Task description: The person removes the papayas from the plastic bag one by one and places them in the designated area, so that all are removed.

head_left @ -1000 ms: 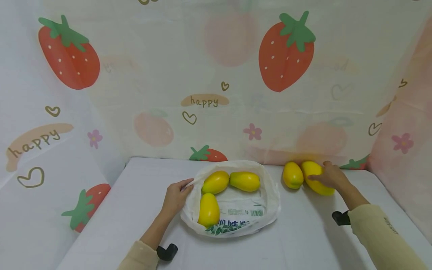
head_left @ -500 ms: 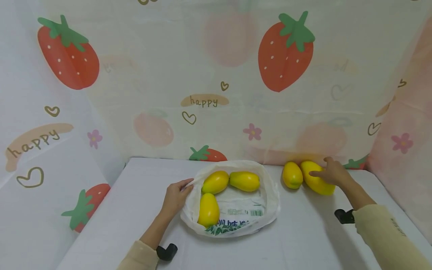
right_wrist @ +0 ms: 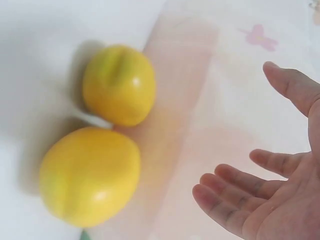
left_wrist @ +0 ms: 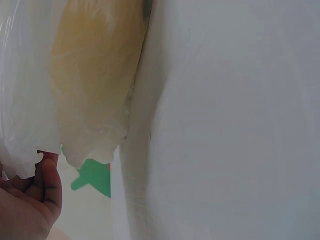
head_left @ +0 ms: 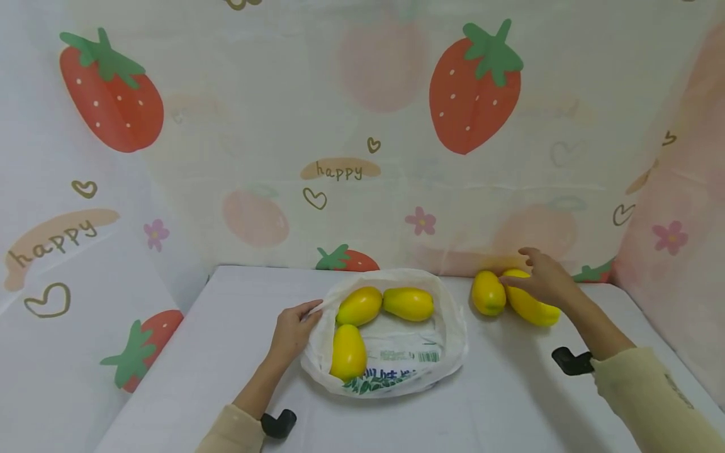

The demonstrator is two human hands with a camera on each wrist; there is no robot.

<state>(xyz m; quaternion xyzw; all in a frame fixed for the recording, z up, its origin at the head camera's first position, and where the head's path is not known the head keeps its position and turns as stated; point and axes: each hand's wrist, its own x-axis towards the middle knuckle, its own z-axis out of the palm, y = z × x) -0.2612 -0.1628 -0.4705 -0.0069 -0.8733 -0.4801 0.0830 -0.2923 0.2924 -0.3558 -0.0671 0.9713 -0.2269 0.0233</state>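
Three yellow papayas (head_left: 348, 353) in a white plastic bag (head_left: 457, 343); two papayas (head_left: 488, 294) on the table (head_left: 238, 314) beside it.
Bagged, one lies left-to-right, one slants, the nearest runs near-to-far; outside, one points its green end nearer, the other slants far-left to near-right; the left hand (head_left: 291, 333) pinches the bag's rim; the right hand (head_left: 548, 278) spreads loose fingers (right_wrist: 220, 206) near both.
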